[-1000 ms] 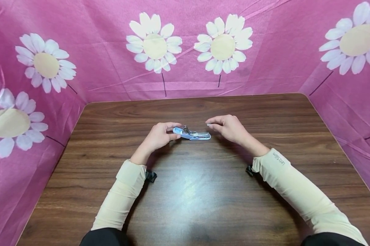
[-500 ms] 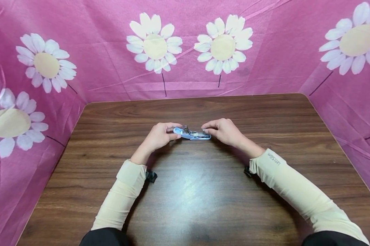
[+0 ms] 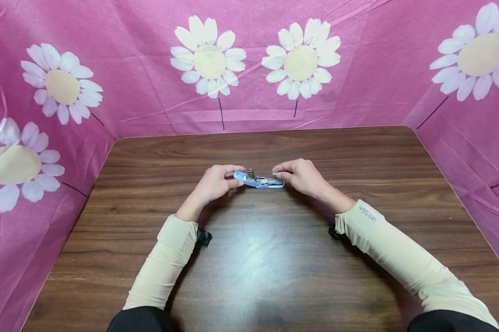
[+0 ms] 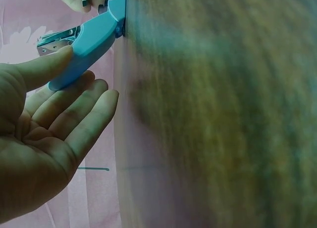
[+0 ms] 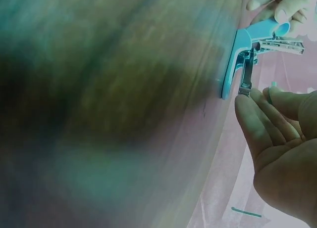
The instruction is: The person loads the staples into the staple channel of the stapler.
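Note:
A light blue stapler [image 3: 270, 184] is opened up on the table, its metal magazine [image 5: 246, 72] exposed. My left hand [image 3: 216, 183] grips the raised handle end [image 4: 81, 65], thumb on one side and fingertips on the other. Pinched between thumb and fingertips of my right hand [image 3: 305, 177] is a short strip of staples [image 3: 276, 174], small and silvery. That hand is at the right end of the stapler, just over the magazine. In the right wrist view, the fingertips overlap the magazine's end, and most of the strip is hidden by the thumb.
The brown wooden table [image 3: 249, 258] extends around both hands. Pink cloth [image 3: 141, 83] printed with white daisies hangs along its back and sides. Black straps [image 3: 204, 238] show at both wrists, below the rolled cream sleeves.
My right hand has moved left and slightly down, bringing the staple strip from beside the stapler to over its magazine. Over the last half second it barely shifts. The left hand and stapler stay in place.

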`<state>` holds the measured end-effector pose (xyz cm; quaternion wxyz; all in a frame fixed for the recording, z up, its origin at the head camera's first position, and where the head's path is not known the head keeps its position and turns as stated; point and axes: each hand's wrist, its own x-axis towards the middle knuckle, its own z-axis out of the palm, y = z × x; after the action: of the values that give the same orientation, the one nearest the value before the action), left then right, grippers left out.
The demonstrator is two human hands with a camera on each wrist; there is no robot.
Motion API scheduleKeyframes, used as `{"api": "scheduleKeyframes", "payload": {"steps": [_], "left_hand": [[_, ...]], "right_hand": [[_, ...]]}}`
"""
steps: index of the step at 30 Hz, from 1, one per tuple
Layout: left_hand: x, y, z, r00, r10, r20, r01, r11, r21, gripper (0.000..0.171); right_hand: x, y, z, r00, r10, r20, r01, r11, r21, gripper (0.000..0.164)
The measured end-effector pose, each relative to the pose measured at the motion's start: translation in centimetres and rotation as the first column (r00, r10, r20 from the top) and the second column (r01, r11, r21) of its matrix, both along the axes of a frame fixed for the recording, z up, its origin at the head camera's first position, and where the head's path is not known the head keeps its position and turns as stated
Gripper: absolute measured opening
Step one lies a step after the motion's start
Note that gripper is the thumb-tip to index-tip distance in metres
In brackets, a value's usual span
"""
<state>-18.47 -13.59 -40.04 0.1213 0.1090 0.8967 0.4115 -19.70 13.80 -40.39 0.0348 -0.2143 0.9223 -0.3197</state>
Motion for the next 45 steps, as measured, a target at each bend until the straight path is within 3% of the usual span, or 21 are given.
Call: {"api": "scheduleKeyframes", "payload": {"steps": [22, 45], "left_hand": [[-0.1, 0.2, 0.1, 1.000, 0.015, -0.014, -0.015, 0.999, -0.031, 0.037], [0.1, 0.3, 0.3, 0.999, 0.033, -0.013, -0.034, 0.999, -0.040, 0.032]], "right_hand": [[0.2, -0.8, -0.4, 0.999, 0.041, -0.005, -0.040, 0.996, 0.083, 0.013], [0.3, -1.4, -0.5, 0.996, 0.060, -0.072, -0.046, 0.982, 0.186, 0.016]]}}
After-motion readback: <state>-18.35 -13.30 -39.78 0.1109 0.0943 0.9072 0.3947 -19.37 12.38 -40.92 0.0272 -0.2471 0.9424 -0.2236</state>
